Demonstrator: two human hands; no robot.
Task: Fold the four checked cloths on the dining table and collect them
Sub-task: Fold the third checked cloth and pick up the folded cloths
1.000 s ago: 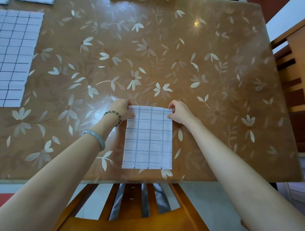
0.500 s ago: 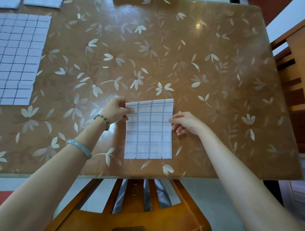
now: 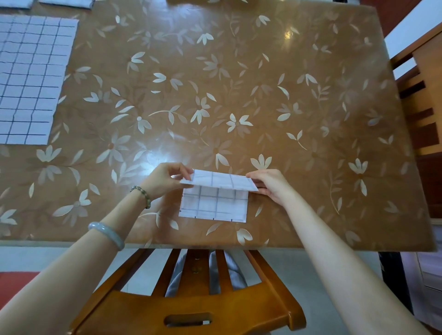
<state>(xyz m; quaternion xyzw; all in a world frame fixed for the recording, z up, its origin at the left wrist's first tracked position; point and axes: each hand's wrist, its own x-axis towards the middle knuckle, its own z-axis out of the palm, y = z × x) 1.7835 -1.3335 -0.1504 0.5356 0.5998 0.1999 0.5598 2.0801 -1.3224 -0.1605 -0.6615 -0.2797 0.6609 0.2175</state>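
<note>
A white checked cloth, folded into a narrow strip, lies near the front edge of the dining table. Its far end is lifted off the table and bent back toward me. My left hand pinches the left corner of that raised end. My right hand pinches the right corner. A second checked cloth lies spread flat at the far left. Edges of two more cloths, one at the corner and one beside it, show at the top left.
The table has a brown floral cover. A wooden chair back stands right below the front table edge, between my arms. Another wooden chair stands at the right side of the table.
Both hands moved onto the far corners of the strip, gripped them and lifted that end up and toward me. Before, the strip lay flat.
</note>
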